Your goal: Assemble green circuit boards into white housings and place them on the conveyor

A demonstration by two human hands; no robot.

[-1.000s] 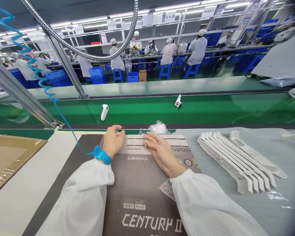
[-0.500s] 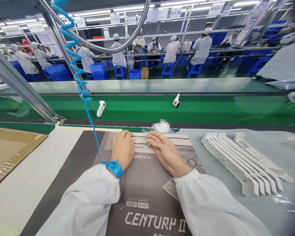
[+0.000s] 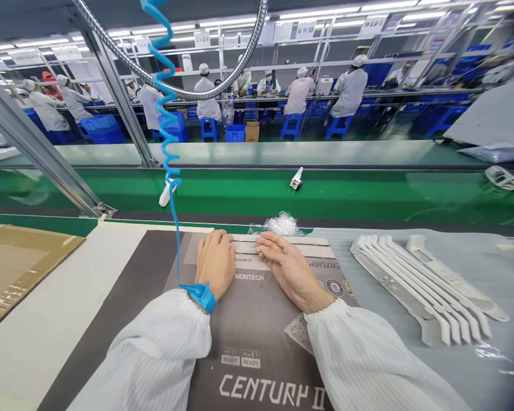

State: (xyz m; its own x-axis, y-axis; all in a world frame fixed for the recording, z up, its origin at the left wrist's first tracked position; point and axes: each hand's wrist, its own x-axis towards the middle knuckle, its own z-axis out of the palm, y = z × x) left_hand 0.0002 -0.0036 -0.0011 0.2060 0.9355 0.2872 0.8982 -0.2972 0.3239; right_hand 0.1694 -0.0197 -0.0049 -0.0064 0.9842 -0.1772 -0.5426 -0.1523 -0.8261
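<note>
A dark grey printed cardboard sheet point(image 3: 257, 319), marked MONTECH and CENTURY II, lies flat in front of me. My left hand point(image 3: 215, 261) rests palm down near its far edge, fingers slightly bent and holding nothing. Beside it, my right hand point(image 3: 289, 271) lies on its outer edge over the sheet, with the fingers stretched out and the palm turned inward. Both hands are at the pale striped band along the far edge, a small gap between them. Round my left wrist is a blue wrist strap point(image 3: 203, 297) with a coiled cord point(image 3: 168, 125).
White curved plastic parts point(image 3: 420, 291) lie in a row on grey foam at the right. Crumpled clear film point(image 3: 284, 224) sits beyond the sheet. A green conveyor belt point(image 3: 231, 191) carries small white devices point(image 3: 297, 180). Brown cardboard point(image 3: 29, 262) is at left. Workers sit in the background.
The devices on the belt have shifted left, and the coiled cord has swung right. Both hands keep nearly the same place on the sheet.
</note>
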